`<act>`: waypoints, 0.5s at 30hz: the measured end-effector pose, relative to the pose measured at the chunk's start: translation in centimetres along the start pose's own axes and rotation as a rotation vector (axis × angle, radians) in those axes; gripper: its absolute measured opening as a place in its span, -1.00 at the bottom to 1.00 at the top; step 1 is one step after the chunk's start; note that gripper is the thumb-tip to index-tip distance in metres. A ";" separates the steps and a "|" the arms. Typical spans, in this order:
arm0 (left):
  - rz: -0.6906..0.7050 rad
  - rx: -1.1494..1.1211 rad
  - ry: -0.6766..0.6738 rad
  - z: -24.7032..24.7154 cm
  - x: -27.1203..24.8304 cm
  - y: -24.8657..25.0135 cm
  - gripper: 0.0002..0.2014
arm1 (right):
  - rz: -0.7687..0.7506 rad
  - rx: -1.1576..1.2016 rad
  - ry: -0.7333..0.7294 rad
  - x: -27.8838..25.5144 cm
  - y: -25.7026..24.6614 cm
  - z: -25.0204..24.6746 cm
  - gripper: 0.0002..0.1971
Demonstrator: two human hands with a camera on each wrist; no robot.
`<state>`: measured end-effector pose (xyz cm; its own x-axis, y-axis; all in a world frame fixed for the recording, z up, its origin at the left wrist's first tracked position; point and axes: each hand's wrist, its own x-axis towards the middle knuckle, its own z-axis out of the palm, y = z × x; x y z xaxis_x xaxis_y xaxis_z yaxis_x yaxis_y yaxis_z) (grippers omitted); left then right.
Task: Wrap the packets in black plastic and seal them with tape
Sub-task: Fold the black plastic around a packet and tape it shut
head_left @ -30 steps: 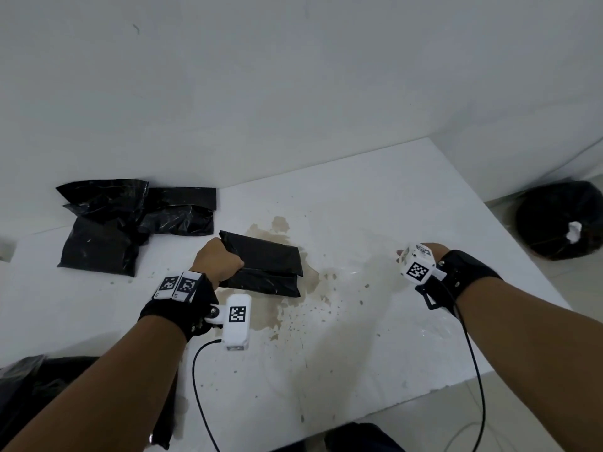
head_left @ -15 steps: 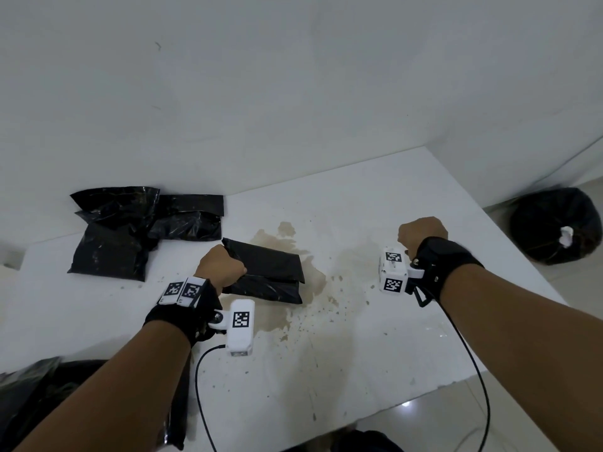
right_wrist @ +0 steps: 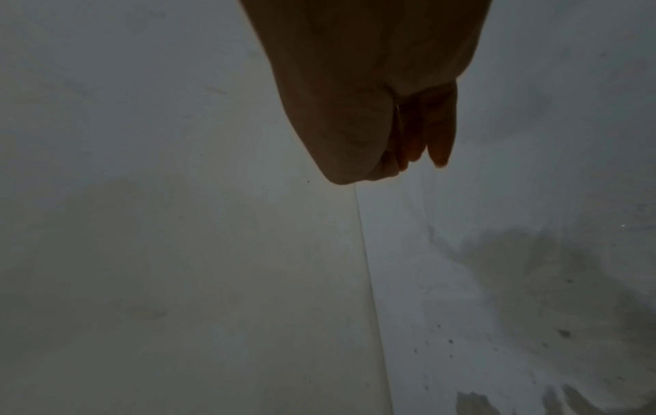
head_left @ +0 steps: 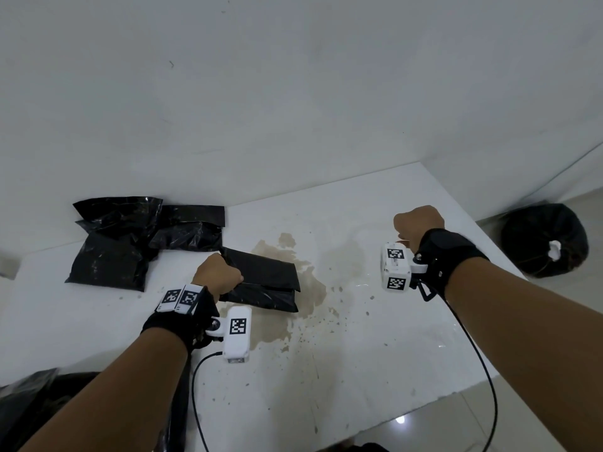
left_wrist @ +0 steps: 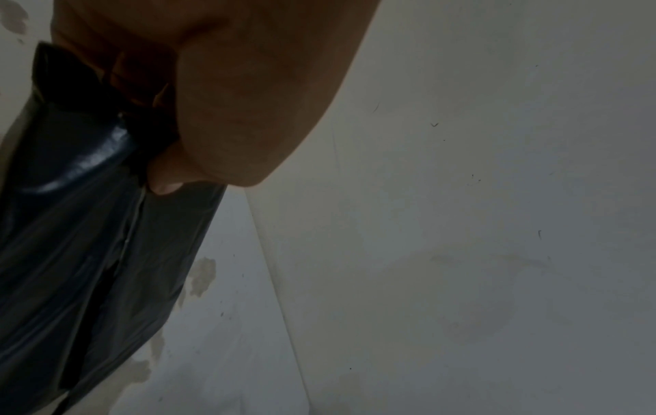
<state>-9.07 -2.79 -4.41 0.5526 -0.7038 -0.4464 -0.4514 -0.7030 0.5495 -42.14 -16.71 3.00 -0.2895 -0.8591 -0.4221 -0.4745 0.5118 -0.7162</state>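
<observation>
One black wrapped packet (head_left: 261,282) lies flat in the middle of the white surface (head_left: 359,353). It sits partly on a brown stain (head_left: 303,288). The left hand (head_left: 217,277) is on the packet's left end. Its fingers (left_wrist: 167,186) are curled round the black plastic there and pinch it tight. In the left wrist view the plastic looks shiny and folded, with a seam running down it.

The right hand (head_left: 417,225) is well apart from the packet, off to the right, up above the surface. Its fingers (right_wrist: 440,151) are curled in close to the palm. No thing shows in them, but I cannot tell for sure if they hold something small.

Two more black packets (head_left: 143,239) lie at the back left of the surface, by the wall (head_left: 293,93). They touch each other, and one lies partly over the other. More black plastic (head_left: 49,396) hangs at the near left edge of the surface.

One full black bag (head_left: 545,243) sits on the floor to the right, with a white bit at its side.

Each wrist wears a black band with a white box on it.
</observation>
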 end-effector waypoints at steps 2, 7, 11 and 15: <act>0.001 0.002 0.000 0.0 0.0 0.2 -0.83 | 0.011 0.023 -0.005 -0.3 -0.3 -0.3 -0.98; 0.018 -0.019 -0.023 0.3 0.0 0.6 -0.84 | 0.036 -0.091 0.052 0.1 0.2 -1.0 -0.94; 0.008 -0.032 -0.028 0.3 0.1 0.1 -0.88 | -0.038 -0.250 0.109 0.3 0.6 -0.5 -0.72; -0.019 -0.070 -0.060 0.6 0.6 -0.7 -0.88 | -0.174 -0.402 0.222 -0.3 -0.2 0.4 -0.94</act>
<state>-8.86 -2.81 -5.48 0.5167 -0.6967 -0.4977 -0.3899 -0.7090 0.5877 -41.59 -16.59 3.03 -0.3273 -0.9320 -0.1555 -0.8019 0.3610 -0.4761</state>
